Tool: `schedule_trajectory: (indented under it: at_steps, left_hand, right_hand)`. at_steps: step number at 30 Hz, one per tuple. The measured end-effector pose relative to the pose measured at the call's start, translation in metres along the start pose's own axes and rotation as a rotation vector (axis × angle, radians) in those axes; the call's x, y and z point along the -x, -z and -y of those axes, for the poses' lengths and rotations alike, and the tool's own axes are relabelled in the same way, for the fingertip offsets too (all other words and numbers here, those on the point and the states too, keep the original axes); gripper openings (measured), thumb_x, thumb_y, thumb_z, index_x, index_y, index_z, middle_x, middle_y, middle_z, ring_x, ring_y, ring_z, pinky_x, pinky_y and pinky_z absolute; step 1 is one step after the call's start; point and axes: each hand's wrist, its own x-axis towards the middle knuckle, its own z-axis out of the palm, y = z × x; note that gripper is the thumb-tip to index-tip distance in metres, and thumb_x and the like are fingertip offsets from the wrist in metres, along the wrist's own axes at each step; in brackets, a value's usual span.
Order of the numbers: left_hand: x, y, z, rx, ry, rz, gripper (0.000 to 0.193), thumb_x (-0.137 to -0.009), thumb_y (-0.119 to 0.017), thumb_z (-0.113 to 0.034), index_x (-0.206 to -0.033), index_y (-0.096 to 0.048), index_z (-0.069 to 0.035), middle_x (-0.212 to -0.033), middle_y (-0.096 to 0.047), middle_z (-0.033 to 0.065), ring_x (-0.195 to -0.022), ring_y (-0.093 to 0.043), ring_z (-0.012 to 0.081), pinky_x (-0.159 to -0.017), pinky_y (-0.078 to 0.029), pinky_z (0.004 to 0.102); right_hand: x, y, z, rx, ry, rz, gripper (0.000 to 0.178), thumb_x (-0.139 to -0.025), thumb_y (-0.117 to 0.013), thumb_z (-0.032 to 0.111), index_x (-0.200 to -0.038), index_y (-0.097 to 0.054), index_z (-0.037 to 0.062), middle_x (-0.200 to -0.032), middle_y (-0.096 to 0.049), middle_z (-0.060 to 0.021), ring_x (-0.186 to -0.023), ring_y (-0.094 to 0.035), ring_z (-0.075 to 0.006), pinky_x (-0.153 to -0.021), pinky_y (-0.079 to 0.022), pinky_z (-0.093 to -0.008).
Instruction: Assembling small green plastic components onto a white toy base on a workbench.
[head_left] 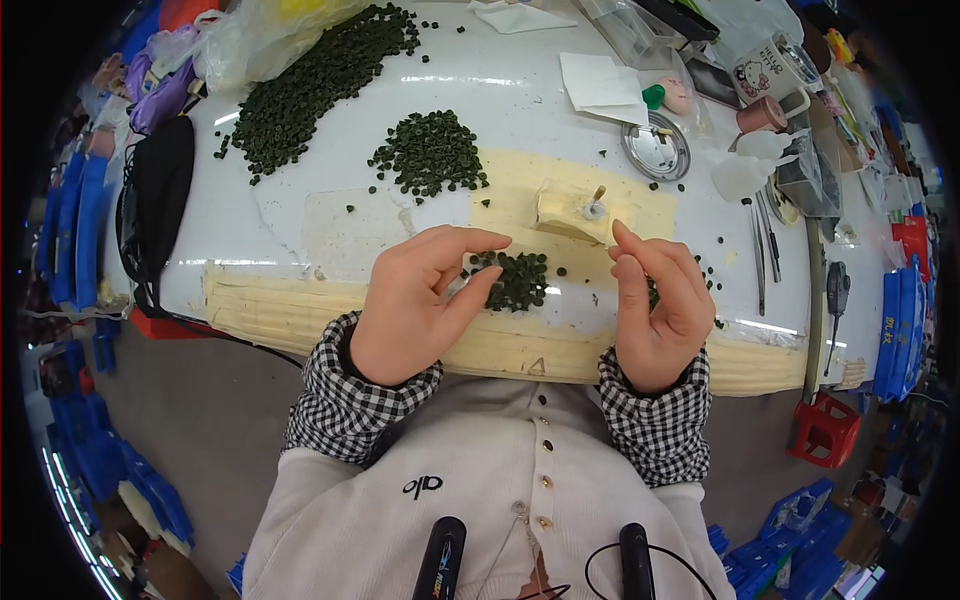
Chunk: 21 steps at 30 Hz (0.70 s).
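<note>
My left hand (415, 300) is over the near edge of the table, thumb and index finger spread apart beside a small pile of dark green pieces (520, 283). A pale, shiny patch shows between its fingers; I cannot tell what it is. To the right, my right hand (665, 305) has its thumb and index fingertip close together in a pinch. Whatever lies in that pinch is too small to make out. Just beyond the right fingertips stands a small cream-coloured block (570, 213) with a short metal pin (599, 194) upright on it.
A medium heap of green pieces (430, 152) lies farther back, and a large heap (310, 90) spreads at the far left. At the right are a round metal dish (656, 147), tweezers (758, 260), white paper (603, 88) and a mug (770, 68). A black cloth bag (160, 200) lies left.
</note>
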Motion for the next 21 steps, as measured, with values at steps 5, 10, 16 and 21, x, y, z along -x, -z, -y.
schedule_trajectory:
  at_steps: [5, 10, 16, 21]
  left_hand:
    - [0.019, 0.019, -0.01, 0.24, -0.311, -0.353, 0.016, -0.078, -0.07, -0.002, -0.093, -0.066, -0.005, -0.057, -0.039, -0.0052, -0.049, -0.028, 0.0048, -0.046, -0.023, 0.0233]
    - [0.05, 0.055, -0.072, 0.388, -1.193, -0.698, 0.021, -0.086, -0.057, -0.037, -0.082, -0.055, -0.016, -0.062, -0.034, -0.008, -0.053, -0.032, 0.0089, -0.054, -0.024, 0.026]
    - [0.034, 0.047, -0.123, 0.414, -1.468, -0.735, 0.032, -0.092, -0.046, -0.022, -0.062, -0.036, -0.015, -0.058, -0.025, -0.006, -0.049, -0.025, 0.0056, -0.046, -0.019, 0.0216]
    - [0.037, 0.049, -0.118, 0.364, -1.462, -0.742, 0.031, -0.091, -0.046, -0.021, -0.062, -0.037, -0.014, -0.058, -0.026, -0.0057, -0.049, -0.025, 0.0061, -0.047, -0.02, 0.0212]
  right_hand:
    - [0.0, 0.004, -0.003, -0.032, -0.029, -0.041, 0.022, -0.084, -0.065, -0.004, -0.106, -0.069, -0.0023, -0.08, -0.064, -0.0105, -0.065, -0.058, -0.0139, -0.059, -0.045, -0.0232]
    - [0.003, 0.006, -0.004, -0.082, -0.064, -0.142, 0.02, -0.085, -0.065, -0.002, -0.105, -0.069, -0.0025, -0.077, -0.064, -0.0099, -0.064, -0.057, -0.0125, -0.058, -0.045, -0.0231]
    - [0.004, 0.015, 0.001, -0.136, -0.118, -0.277, 0.019, -0.092, -0.059, 0.002, -0.108, -0.067, -0.0042, -0.078, -0.064, -0.0071, -0.069, -0.057, -0.0097, -0.061, -0.046, -0.0214]
    - [0.0, 0.035, 0.005, -0.058, -0.069, -0.379, 0.022, -0.096, -0.054, 0.007, -0.109, -0.065, -0.0065, -0.079, -0.062, -0.0058, -0.068, -0.054, -0.0084, -0.064, -0.044, -0.021]
